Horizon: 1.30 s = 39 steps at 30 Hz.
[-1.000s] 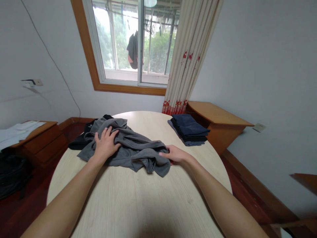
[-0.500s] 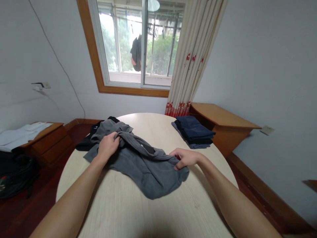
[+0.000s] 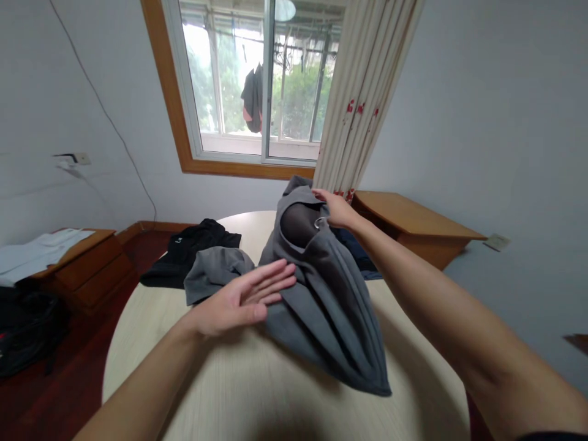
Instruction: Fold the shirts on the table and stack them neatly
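Observation:
A grey garment (image 3: 321, 288) hangs lifted above the round wooden table (image 3: 220, 380), its lower end trailing toward me. My right hand (image 3: 337, 208) pinches its top edge near a metal ring, raised above the table's far side. My left hand (image 3: 243, 297) is flat with fingers stretched out, resting against the garment's left side. Part of the grey cloth (image 3: 215, 269) still lies bunched on the table to the left.
A black garment (image 3: 193, 248) lies at the table's far left. Folded dark blue clothes (image 3: 362, 260) sit behind the lifted garment. A wooden cabinet (image 3: 408, 223) stands at the right, a low drawer unit with white cloth (image 3: 50, 251) at the left. A window and curtain are behind.
My right hand has lifted the grey garment up and away from the table. My left hand let go of the cloth and opened flat against its side.

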Motion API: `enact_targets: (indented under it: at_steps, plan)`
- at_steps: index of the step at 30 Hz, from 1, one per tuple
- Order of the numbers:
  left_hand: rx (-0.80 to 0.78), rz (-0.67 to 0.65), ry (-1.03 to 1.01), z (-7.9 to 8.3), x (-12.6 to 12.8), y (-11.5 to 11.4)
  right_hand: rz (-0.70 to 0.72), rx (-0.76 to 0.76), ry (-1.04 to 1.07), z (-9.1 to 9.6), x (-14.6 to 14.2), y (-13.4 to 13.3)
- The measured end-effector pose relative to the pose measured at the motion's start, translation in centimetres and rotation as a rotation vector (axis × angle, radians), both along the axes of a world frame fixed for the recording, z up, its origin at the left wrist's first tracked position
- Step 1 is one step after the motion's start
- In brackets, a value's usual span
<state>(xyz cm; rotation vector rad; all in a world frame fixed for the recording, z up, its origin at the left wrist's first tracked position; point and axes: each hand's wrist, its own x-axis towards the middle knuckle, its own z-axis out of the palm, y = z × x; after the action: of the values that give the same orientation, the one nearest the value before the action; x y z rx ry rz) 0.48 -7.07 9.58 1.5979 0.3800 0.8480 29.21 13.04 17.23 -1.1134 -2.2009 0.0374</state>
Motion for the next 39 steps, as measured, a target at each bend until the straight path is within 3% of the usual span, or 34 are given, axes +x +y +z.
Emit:
enact_targets:
  at_steps: [3, 6, 8, 10, 13, 17, 21, 23, 25, 28, 30, 31, 32, 34, 37, 39]
  plan:
    - [0.107, 0.373, 0.117, -1.2, -0.9, 2.6, -0.035, -0.311, -0.043, -3.2, 0.5, -2.6]
    - [0.313, 0.698, 0.456, -2.9, -2.2, 5.1, -0.154, -0.735, 0.025, -6.4, 1.6, -6.1]
    - [0.480, 0.815, 0.712, -3.8, -2.6, 5.9, -0.189, -0.952, 0.050, -7.8, 2.3, -8.5]
    - [0.614, 0.832, 0.928, -4.4, -2.4, 5.9, -0.158, -1.078, -0.030, -8.7, 2.6, -10.9]
    - [0.682, 0.745, 1.186, -4.6, -1.4, 5.2, -0.061, -1.007, -0.221, -9.4, 2.0, -13.8]
    - [0.576, 0.637, 1.397, -3.9, -0.2, 4.5, -0.036, -0.804, -0.460, -10.1, 0.1, -16.0]
    - [0.444, 0.582, 1.506, -1.6, 0.2, 3.0, -0.075, -0.737, -0.626, -9.8, -0.7, -15.9]
    - [0.387, 0.454, 1.505, -0.2, 0.4, 1.3, -0.158, -0.621, -0.690, -9.0, -0.1, -14.8]
    - [0.325, 0.177, 1.356, 0.8, 0.8, -0.6, -0.280, -0.467, -0.679, -7.7, 0.9, -13.1]
    - [0.121, -0.249, 0.958, 1.1, 1.3, -2.1, -0.418, -0.215, -0.499, -6.0, 2.6, -10.1]
    - [-0.055, -0.378, 0.724, 0.6, 1.1, -1.5, -0.394, -0.141, -0.394, -5.8, 3.5, -8.7]
    - [-0.110, -0.365, 0.629, 0.2, 0.8, -0.8, -0.371, -0.155, -0.377, -6.0, 3.8, -8.3]
    - [-0.128, -0.294, 0.556, -0.2, 0.3, 0.2, -0.355, -0.202, -0.386, -6.5, 4.1, -8.2]
    - [-0.054, 0.001, 0.504, -1.2, -1.0, 2.3, -0.368, -0.359, -0.456, -7.9, 4.5, -8.7]
    - [0.134, 0.443, 0.662, -3.0, -2.9, 5.2, -0.423, -0.570, -0.549, -10.2, 4.9, -10.2]
    - [0.185, 0.556, 0.811, -4.4, -3.2, 6.2, -0.436, -0.611, -0.563, -11.2, 4.9, -11.0]
